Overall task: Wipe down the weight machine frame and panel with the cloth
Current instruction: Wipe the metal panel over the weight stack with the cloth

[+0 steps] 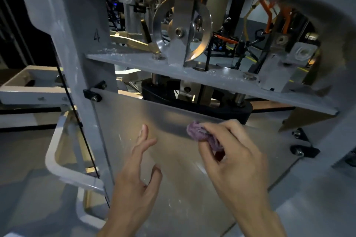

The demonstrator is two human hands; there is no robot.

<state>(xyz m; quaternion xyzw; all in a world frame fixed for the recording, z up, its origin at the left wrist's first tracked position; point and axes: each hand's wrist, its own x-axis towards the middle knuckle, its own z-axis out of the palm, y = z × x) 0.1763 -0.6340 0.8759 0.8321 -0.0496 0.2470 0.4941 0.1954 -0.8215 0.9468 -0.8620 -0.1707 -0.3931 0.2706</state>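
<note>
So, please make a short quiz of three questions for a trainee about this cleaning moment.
1. True or false: the left hand holds the cloth.
2. Which number is written on the grey frame post? A) 7 B) 4 C) 2
3. Fill in: the right hand holds the bunched purple cloth near the top of the clear ____.

Key: 1 false, the left hand is open beside it; 2 B; 3 panel.
</note>
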